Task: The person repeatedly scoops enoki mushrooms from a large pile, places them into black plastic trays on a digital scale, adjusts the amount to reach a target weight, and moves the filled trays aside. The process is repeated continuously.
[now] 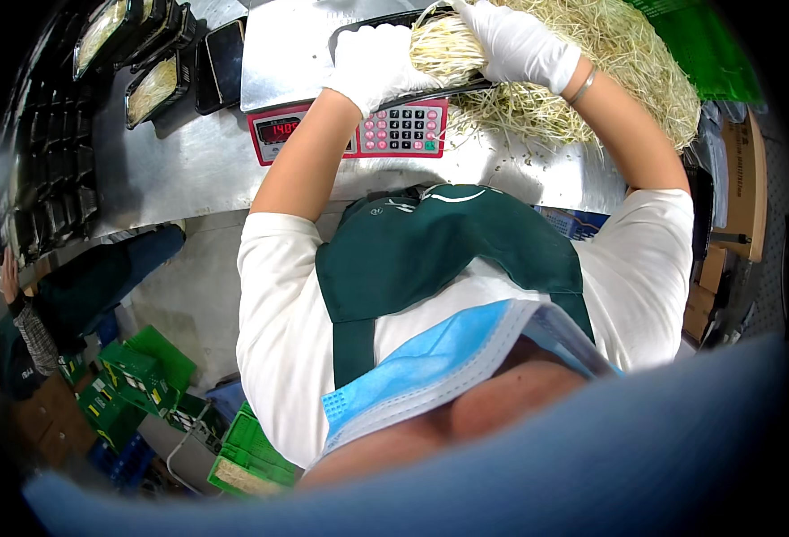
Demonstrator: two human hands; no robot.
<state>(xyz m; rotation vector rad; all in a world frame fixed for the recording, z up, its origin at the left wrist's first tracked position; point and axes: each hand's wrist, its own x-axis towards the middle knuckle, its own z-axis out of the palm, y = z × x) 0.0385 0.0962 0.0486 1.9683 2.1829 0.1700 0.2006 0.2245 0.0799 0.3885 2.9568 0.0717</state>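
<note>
A pale bundle of bean sprouts [448, 48] lies between my two white-gloved hands, over a black plastic tray [478, 86]. My left hand [377, 67] grips the bundle's left end, its thumb stretched along the near side; its fingertips are partly hidden. From the right, my right hand [512, 45] closes around the other end of the sprouts. Under the tray is a digital scale with a red keypad panel [401, 127] and a lit red display. Its metal weighing plate [283, 60] extends to the left. A large heap of loose bean sprouts [626, 60] lies beside my right hand.
Filled trays [156, 90] and a smartphone [226, 60] lie left of the scale on the metal table [166, 174]. Stacked black trays [55, 154] stand farther left, near another person's hand [9, 275]. Green crates [146, 369] sit below; a cardboard box [743, 181] is right.
</note>
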